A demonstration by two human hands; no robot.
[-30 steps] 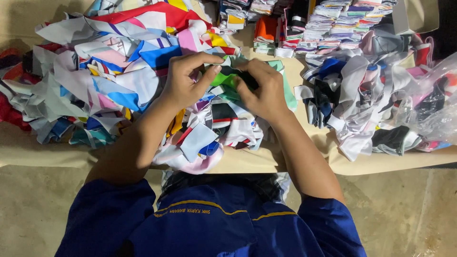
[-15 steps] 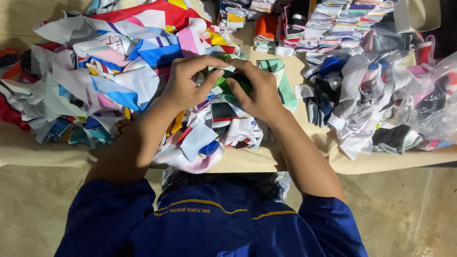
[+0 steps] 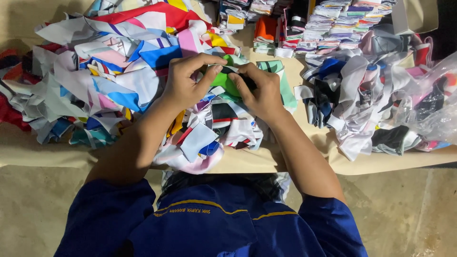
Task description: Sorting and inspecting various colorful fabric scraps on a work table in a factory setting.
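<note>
as both pinch it | green fabric piece [image 3: 223, 81] between left hand [image 3: 183, 85], right hand [image 3: 262, 93]

Heaps of coloured fabric scraps [image 3: 95, 81] cover a beige table [image 3: 295, 164], with folded stacks [image 3: 333, 28] behind.

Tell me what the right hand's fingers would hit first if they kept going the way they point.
Probably the left hand: the right hand points leftward across the green cloth piece both pinch, though depth is unclear.

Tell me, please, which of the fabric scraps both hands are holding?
The bright green scrap, pinched between the left hand and right hand; the rest lie loose.
</note>
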